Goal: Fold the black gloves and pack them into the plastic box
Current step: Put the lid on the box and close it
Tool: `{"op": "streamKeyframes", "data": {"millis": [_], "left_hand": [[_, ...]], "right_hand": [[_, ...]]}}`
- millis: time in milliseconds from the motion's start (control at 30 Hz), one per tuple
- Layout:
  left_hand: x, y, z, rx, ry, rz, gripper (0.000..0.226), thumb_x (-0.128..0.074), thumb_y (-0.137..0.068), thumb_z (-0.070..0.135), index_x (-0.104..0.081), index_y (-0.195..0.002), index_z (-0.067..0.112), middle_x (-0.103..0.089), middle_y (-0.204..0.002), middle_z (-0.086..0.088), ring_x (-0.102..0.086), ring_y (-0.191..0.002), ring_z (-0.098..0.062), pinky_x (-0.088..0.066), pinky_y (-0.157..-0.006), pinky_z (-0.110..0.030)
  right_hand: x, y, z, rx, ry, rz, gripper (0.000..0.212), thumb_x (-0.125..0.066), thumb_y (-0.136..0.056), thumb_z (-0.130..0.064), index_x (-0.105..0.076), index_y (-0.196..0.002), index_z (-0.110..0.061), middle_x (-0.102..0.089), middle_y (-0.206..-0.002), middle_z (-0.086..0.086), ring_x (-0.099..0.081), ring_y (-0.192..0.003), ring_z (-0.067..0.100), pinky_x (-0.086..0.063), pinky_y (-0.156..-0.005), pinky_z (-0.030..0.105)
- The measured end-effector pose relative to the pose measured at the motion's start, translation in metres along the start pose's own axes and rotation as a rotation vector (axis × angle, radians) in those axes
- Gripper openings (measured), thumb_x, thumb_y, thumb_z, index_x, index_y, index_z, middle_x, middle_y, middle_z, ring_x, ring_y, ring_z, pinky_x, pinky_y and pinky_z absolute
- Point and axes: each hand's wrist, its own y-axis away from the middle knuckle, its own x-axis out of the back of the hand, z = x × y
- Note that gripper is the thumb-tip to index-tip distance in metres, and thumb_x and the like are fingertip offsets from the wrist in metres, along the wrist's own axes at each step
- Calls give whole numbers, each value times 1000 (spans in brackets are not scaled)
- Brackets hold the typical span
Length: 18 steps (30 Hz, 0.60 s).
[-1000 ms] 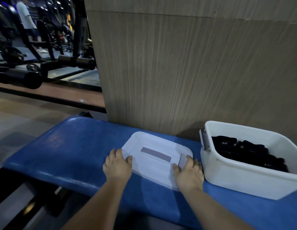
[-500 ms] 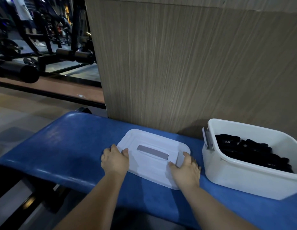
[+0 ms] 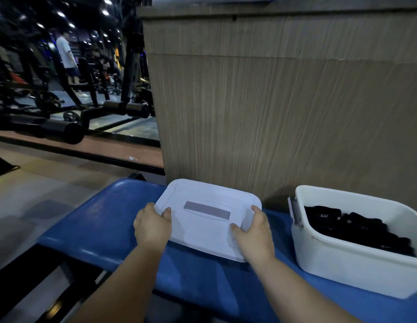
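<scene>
The white plastic box (image 3: pixel 342 259) holds black gloves (image 3: pixel 356 227).

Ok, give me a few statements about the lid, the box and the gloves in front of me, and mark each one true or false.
1. The left hand and the right hand grip the lid, one at each end. True.
2. The lid is closed onto the plastic box. False: the box is open, and the lid is over the bench, to the box's left.
3. The black gloves lie inside the box. True.
4. The bench is red. False: it is blue.
5. A grey rectangle shows on the lid's top. True.
</scene>
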Motion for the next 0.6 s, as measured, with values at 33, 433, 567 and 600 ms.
{"op": "streamKeyframes", "data": {"millis": [33,433,567,600], "left_hand": [[6,-1,4,-11,-2,10,40,-54,-91,40,-55,-111,6,-58,-110,-15,-53,-105,-36,-49,-85,-49],[20,15,81,-85,85,-11,34,-55,-90,38,-58,-104,7,-54,-111,-15,-52,-99,-33,-42,-69,-37],[0,33,112,-115,143,-63,38,-56,-91,38,-57,-114,8,-53,-116,-12,-54,-101,-33,-49,-74,-38],[-6,39,119,-122,157,-78,39,-56,-91,38,-57,-116,8,-52,-116,-12,-54,-100,-32,-50,-74,-39]], "right_hand": [[4,-1,-6,14,2,11,77,-63,-85,-38,-21,-148,-26,-24,-154,-7,-31,-137,18,-37,-94,32],[101,-27,-42,32,30,52,81,-62,-84,-47,-20,-149,-25,-30,-153,-4,-41,-132,21,-42,-98,38],[144,-33,-29,2,73,66,76,-60,-86,-49,-24,-148,-25,-32,-151,-4,-46,-127,22,-40,-84,33],[155,-34,-24,-12,81,69,75,-60,-85,-49,-25,-147,-26,-32,-151,-4,-47,-126,22,-39,-82,32]]}}
